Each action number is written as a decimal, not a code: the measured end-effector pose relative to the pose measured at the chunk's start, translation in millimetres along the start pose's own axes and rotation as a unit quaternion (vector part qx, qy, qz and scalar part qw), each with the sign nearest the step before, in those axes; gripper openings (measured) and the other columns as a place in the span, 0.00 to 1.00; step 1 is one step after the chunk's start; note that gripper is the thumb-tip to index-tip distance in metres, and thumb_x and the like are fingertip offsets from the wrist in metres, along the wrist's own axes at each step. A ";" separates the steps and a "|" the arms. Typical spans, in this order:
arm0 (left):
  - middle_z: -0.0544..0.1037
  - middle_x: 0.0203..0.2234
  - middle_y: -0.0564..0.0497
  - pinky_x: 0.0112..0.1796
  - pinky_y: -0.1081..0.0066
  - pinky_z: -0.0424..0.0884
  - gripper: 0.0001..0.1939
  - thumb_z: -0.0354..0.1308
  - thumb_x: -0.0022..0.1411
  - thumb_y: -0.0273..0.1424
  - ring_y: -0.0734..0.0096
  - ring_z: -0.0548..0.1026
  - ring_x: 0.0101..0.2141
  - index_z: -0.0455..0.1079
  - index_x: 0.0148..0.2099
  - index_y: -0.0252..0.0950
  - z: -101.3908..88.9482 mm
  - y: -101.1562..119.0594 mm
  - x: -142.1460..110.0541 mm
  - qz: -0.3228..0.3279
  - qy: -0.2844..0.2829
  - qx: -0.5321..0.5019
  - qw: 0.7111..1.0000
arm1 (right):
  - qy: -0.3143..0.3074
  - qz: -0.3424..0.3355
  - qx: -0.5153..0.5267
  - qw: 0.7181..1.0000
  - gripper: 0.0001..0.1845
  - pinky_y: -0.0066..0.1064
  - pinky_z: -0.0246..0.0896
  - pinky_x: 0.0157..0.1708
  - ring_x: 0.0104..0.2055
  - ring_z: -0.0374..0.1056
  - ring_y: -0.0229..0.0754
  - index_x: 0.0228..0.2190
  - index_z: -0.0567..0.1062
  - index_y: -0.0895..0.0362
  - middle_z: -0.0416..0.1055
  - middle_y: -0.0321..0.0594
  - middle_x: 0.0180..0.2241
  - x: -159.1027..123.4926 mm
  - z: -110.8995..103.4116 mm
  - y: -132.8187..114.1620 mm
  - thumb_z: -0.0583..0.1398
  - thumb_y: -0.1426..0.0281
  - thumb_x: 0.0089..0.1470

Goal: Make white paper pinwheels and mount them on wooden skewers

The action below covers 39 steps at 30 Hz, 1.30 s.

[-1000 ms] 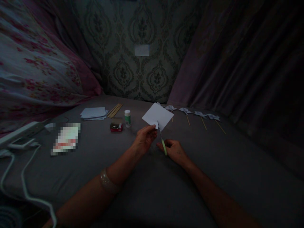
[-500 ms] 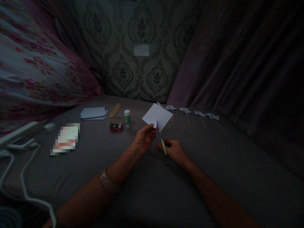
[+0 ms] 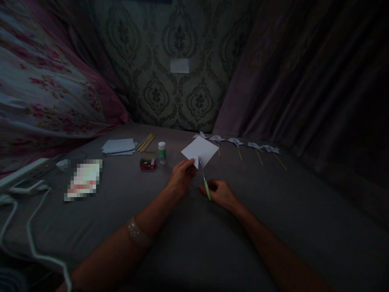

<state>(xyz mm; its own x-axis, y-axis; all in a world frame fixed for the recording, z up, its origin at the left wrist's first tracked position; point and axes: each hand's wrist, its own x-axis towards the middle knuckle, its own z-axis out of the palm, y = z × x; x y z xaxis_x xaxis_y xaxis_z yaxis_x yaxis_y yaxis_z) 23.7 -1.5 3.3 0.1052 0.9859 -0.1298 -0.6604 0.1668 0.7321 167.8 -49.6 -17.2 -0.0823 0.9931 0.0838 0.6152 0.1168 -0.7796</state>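
Observation:
A white square of paper (image 3: 201, 149) is pinched at its near left edge by my left hand (image 3: 182, 175). My right hand (image 3: 221, 192) is closed around the handles of a pair of scissors (image 3: 207, 190) with light green grips. The scissor blades reach into the near corner of the paper, along a cut there. Behind the paper and to its right lies a row of several paper pinwheels (image 3: 235, 142) on thin wooden sticks.
Left of my hands stand a green and white glue stick (image 3: 162, 153) and a small open red box (image 3: 148, 164) of metal pieces. Farther left are wooden sticks (image 3: 146, 142), stacked paper (image 3: 119, 147), a blurred-out packet (image 3: 85, 178) and a power strip (image 3: 28, 172) with white cables.
The flap at the cut, curled up before, now lies flatter. The paper has tilted slightly, and the scissors have shifted a little to the left within it.

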 end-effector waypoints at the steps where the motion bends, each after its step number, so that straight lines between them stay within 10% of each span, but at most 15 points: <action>1: 0.70 0.17 0.57 0.22 0.77 0.61 0.13 0.69 0.38 0.30 0.79 0.69 0.20 0.66 0.23 0.33 -1.4 -0.2 1.2 0.009 0.001 0.003 1.000 | -0.009 -0.006 -0.012 1.000 0.18 0.29 0.56 0.28 0.26 0.66 0.39 0.21 0.76 0.59 0.72 0.39 0.21 -0.7 -1.1 -1.7 0.59 0.56 0.46; 11: 0.70 0.19 0.56 0.24 0.77 0.60 0.14 0.69 0.37 0.32 0.79 0.68 0.22 0.66 0.23 0.34 -14.1 3.1 14.3 0.081 0.048 0.053 0.994 | 0.061 0.024 0.084 0.994 0.25 0.30 0.55 0.29 0.29 0.65 0.40 0.24 0.73 0.59 0.70 0.39 0.24 7.6 -15.3 8.3 0.55 0.48 0.46; 21: 0.69 0.19 0.56 0.25 0.75 0.63 0.10 0.63 0.38 0.31 0.78 0.66 0.21 0.68 0.26 0.34 -14.5 -9.3 12.7 0.063 -0.009 0.142 0.988 | 0.208 0.079 0.305 0.926 0.22 0.28 0.54 0.31 0.28 0.62 0.37 0.19 0.74 0.57 0.69 0.35 0.22 23.2 -35.2 28.7 0.67 0.51 0.31; 39: 0.75 0.27 0.51 0.25 0.75 0.65 0.12 0.65 0.40 0.33 0.72 0.71 0.28 0.74 0.31 0.35 -14.0 -14.1 10.5 0.013 -0.052 0.185 0.981 | 0.187 0.072 0.415 0.888 0.15 0.29 0.57 0.31 0.27 0.65 0.36 0.22 0.77 0.57 0.73 0.34 0.23 27.0 -34.3 37.8 0.70 0.63 0.28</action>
<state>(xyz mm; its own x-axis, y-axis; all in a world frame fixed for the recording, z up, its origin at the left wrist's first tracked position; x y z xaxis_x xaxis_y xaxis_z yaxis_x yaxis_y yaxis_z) 23.6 6.5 -17.7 0.1805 0.9821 -0.0537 -0.3502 0.1152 0.9296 215.7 -18.0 -23.1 0.3116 0.9499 0.0249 -0.2033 0.0923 -0.9748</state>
